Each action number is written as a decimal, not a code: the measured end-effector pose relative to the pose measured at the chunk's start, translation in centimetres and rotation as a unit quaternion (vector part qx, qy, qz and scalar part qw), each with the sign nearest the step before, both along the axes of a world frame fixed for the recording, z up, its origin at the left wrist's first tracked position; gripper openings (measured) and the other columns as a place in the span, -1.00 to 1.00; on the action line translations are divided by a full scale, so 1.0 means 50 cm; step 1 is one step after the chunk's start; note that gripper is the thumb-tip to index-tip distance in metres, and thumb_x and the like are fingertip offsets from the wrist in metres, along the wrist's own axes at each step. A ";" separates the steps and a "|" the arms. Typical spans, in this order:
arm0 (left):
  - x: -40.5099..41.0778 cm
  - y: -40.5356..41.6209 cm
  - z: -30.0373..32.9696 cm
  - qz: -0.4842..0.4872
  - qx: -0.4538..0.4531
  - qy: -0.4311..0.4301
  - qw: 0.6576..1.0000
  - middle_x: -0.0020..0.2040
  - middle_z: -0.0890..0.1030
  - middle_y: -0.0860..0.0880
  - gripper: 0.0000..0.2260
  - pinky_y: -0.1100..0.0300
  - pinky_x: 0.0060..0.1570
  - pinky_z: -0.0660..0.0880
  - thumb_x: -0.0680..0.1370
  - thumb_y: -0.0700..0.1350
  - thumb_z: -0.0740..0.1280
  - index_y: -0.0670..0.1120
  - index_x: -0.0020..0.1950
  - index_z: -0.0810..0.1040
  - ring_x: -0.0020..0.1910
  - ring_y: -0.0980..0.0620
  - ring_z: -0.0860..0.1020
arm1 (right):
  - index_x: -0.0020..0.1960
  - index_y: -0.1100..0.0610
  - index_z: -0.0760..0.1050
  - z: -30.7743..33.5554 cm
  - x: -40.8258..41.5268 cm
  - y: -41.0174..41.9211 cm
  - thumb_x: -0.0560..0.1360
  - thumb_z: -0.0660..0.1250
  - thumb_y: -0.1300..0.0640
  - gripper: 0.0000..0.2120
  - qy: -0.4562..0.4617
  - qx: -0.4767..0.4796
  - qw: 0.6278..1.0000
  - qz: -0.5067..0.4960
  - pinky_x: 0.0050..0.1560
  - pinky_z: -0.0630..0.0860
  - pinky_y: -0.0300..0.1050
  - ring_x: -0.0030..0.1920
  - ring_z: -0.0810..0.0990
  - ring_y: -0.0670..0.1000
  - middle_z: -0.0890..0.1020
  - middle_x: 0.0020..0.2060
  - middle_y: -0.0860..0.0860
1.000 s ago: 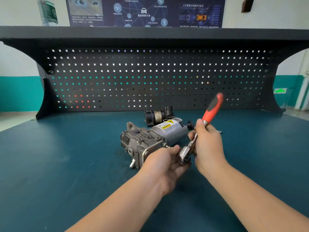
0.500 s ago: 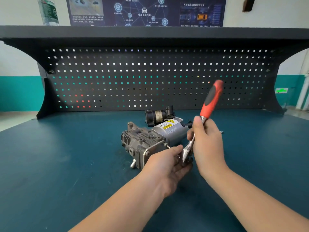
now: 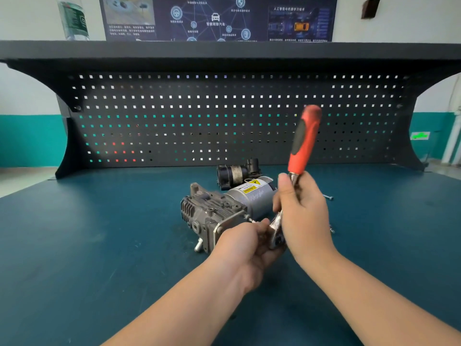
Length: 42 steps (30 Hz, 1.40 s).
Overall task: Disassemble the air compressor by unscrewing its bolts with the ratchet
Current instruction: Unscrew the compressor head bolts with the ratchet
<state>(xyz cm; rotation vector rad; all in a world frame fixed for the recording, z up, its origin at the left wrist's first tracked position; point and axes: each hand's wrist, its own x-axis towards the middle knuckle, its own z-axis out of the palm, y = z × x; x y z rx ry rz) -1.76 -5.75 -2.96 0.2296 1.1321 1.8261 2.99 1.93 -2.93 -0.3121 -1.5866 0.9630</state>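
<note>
The grey air compressor (image 3: 219, 213) lies on its side in the middle of the teal bench, its silver motor can with a yellow warning label pointing back right. A long bolt (image 3: 249, 219) sticks out of its housing toward me. My right hand (image 3: 303, 216) grips the ratchet (image 3: 303, 143) by the metal shank just below the red and black handle, which stands almost upright. My left hand (image 3: 245, 243) is closed around the ratchet's head at the bolt's end, hiding the socket.
A black cylindrical part (image 3: 235, 173) lies behind the compressor. Loose bolts (image 3: 328, 196) lie on the bench (image 3: 99, 245) to the right of my right hand. The black pegboard (image 3: 199, 116) closes the back; a plastic bottle (image 3: 73, 18) stands on its top shelf.
The ratchet handle has swung up and to the left, from leaning right to nearly upright. My left hand has stayed at the ratchet head by the bolt.
</note>
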 end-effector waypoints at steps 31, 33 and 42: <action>-0.001 -0.003 -0.003 -0.015 0.015 0.000 1.000 -0.31 0.57 -0.14 -0.83 0.21 -0.45 0.58 0.55 -0.31 0.20 -0.21 -0.18 0.55 -0.37 -0.01 0.55 | -0.19 -0.09 0.34 0.002 0.013 -0.011 0.54 0.22 -0.02 -0.86 -0.055 0.242 0.968 0.036 -0.38 0.40 -0.12 -0.45 0.40 -0.07 0.43 -0.47 -0.12; -0.001 -0.002 -0.002 -0.007 0.003 0.013 1.000 -0.35 0.55 -0.15 -0.89 0.19 -0.50 0.57 0.54 -0.32 0.24 -0.26 -0.12 0.55 -0.43 0.00 0.52 | -0.23 -0.07 0.32 0.000 0.009 -0.003 0.57 0.21 0.02 -0.79 -0.028 0.126 0.990 0.047 -0.38 0.38 -0.20 -0.46 0.39 -0.10 0.43 -0.49 -0.10; -0.004 0.001 -0.002 -0.002 -0.007 0.006 1.000 -0.15 0.59 -0.24 -0.96 0.15 -0.39 0.59 0.54 -0.30 0.28 -0.26 -0.09 0.51 -0.30 -0.07 0.57 | -0.24 0.08 0.38 0.009 -0.006 0.037 0.60 0.21 0.08 -0.76 0.044 -0.413 0.906 0.081 -0.61 0.21 -0.31 -0.67 0.31 -0.17 0.45 -0.57 -0.04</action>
